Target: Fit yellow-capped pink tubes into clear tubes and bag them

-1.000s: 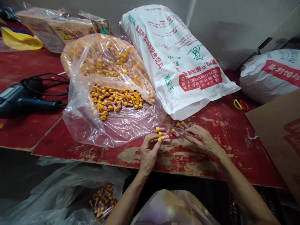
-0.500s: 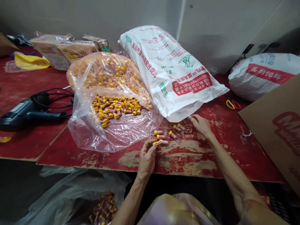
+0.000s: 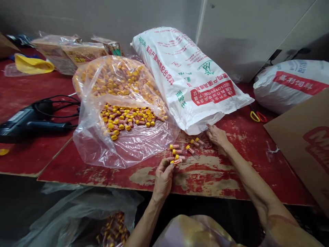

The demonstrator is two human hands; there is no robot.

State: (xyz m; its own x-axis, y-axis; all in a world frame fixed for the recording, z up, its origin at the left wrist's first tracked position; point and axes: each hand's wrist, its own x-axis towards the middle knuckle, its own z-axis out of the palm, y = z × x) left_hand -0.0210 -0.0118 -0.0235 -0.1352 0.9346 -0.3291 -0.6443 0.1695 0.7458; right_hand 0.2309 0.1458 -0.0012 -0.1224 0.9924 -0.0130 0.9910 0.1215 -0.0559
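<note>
My left hand (image 3: 163,176) pinches a small yellow-capped tube (image 3: 177,161) of red and white bits, low over the table. Close by lie several more capped tubes (image 3: 179,151), some with clear film sleeves around or beyond their ends. At the mouth of a white woven sack (image 3: 190,75) with red and green print is my right hand (image 3: 218,136). Its fingers are drawn together there, and their tips are partly hidden by the sack's edge. A large clear plastic bag (image 3: 108,151), full of yellow-capped tubes, lies open left of the sack.
On the left of the red table (image 3: 87,175) lies a dark heat gun (image 3: 33,121) with a coiled cord. Scissors (image 3: 258,116), another white sack (image 3: 295,82) and a cardboard box (image 3: 298,137) are at the right. Below the edge hangs a plastic bag (image 3: 64,212) with tubes.
My right hand has moved slightly left, closer against the sack's mouth. My left hand has shifted a little down and right with its tube. The view has shifted slightly.
</note>
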